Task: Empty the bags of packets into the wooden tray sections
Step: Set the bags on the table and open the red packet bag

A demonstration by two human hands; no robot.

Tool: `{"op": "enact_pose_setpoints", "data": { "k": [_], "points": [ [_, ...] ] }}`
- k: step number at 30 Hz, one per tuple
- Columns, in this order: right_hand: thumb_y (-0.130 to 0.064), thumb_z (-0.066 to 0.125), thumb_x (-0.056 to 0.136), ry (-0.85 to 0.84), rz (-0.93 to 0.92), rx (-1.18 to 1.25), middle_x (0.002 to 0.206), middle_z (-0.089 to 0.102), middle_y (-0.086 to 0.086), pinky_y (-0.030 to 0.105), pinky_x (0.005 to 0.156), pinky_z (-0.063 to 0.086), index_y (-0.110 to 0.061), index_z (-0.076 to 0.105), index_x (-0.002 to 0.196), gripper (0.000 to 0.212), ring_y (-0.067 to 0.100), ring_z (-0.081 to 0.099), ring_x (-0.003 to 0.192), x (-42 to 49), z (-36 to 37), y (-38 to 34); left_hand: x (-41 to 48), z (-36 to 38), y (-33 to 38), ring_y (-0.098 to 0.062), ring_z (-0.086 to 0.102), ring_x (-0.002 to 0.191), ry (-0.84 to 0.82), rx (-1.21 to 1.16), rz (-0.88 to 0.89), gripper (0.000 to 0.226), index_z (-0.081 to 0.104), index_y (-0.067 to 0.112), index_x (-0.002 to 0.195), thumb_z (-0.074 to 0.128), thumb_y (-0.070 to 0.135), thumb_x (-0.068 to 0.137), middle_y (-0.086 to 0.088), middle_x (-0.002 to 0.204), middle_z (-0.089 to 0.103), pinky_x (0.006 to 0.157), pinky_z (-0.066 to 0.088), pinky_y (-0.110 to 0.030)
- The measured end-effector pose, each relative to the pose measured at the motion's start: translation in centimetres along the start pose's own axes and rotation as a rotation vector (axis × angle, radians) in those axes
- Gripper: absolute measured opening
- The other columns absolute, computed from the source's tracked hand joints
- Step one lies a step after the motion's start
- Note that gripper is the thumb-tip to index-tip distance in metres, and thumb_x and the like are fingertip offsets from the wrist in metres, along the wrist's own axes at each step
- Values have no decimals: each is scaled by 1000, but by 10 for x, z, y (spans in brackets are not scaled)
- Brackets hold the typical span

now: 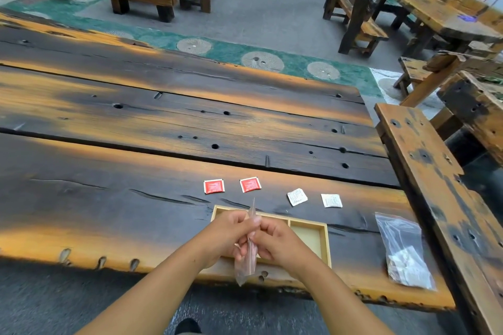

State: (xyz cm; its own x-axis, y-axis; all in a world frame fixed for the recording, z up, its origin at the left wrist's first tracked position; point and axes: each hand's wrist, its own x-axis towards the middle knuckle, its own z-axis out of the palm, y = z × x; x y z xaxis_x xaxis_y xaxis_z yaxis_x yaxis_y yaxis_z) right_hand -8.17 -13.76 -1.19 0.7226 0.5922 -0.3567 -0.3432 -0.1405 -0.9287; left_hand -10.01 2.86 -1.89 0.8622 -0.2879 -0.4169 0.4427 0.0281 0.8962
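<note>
My left hand [227,236] and my right hand [275,242] pinch the top of a clear plastic bag [246,261] that hangs edge-on over the wooden tray [325,239]. The bag looks reddish inside; its contents are hard to make out. The tray's right section shows bare; my hands cover its left part. Beyond the tray lie two red packets [214,186] [250,184] and two white packets [297,196] [331,200]. A second clear bag [402,247] holding white packets lies flat at the right.
Everything sits near the front edge of a dark, scorched plank table [136,122]. A wooden bench [435,171] runs along its right end. More benches and tables stand on the grey floor behind.
</note>
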Motion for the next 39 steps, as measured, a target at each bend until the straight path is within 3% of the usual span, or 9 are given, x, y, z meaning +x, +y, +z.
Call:
{"op": "enact_pose_setpoints", "data": {
  "k": [2,6,13,18,21,24,26,31,39],
  "points": [
    [-9,49,102,23,11,-18,76,68,13,21,45,29,8,60,101,20,9,41,46,0,0,2,1,-1,0,-16,53,52,-8,-33,-2,31,62,10,86,60,40,97,-11,68,60,46,45,-24],
    [-24,53,102,16,11,31,85,72,19,23,47,30,7,59,101,32,16,49,55,-1,2,0,2,-3,0,-18,51,51,-31,-152,22,32,63,14,79,56,38,99,-8,61,54,46,43,-24],
    [-22,51,98,59,9,207,78,69,20,19,43,41,-2,68,94,27,26,70,67,4,5,-1,6,0,0,-17,46,47,-12,-276,58,27,60,8,83,60,33,97,-8,58,40,42,39,-23],
    [-22,55,90,126,-7,305,85,70,25,37,67,45,2,67,97,28,30,68,68,9,5,0,7,-1,0,-12,42,47,-35,-349,98,27,65,10,83,55,29,100,-4,57,37,45,35,-21],
    [-12,52,94,215,-20,463,87,65,33,39,66,50,3,62,90,18,34,62,64,12,3,0,7,0,2,-10,41,47,-41,-449,112,26,62,11,80,56,27,99,-3,58,34,45,33,-20],
    [-4,46,95,277,-26,412,60,52,16,26,46,37,-15,58,60,39,19,44,44,10,2,-2,6,-3,5,-10,37,42,2,-349,114,25,57,6,82,56,24,99,-6,58,34,42,29,-19],
    [0,43,96,310,-20,349,51,45,6,21,39,27,-18,53,54,47,12,35,38,8,1,-7,5,-7,9,-10,34,39,39,-252,108,23,54,5,82,56,20,99,-6,58,33,39,27,-19],
    [1,48,95,361,-24,115,52,49,8,20,40,25,-19,49,53,46,14,34,39,7,-10,-22,-3,-22,22,-14,27,38,50,2,74,25,51,6,77,55,15,100,-1,48,31,40,23,-21],
    [-4,55,90,401,27,-382,46,55,3,21,46,35,-16,46,55,38,15,41,39,-3,-41,-60,-16,-50,52,-15,38,39,78,396,35,37,46,16,65,60,24,98,-7,48,45,47,33,-24]
  ]
}}
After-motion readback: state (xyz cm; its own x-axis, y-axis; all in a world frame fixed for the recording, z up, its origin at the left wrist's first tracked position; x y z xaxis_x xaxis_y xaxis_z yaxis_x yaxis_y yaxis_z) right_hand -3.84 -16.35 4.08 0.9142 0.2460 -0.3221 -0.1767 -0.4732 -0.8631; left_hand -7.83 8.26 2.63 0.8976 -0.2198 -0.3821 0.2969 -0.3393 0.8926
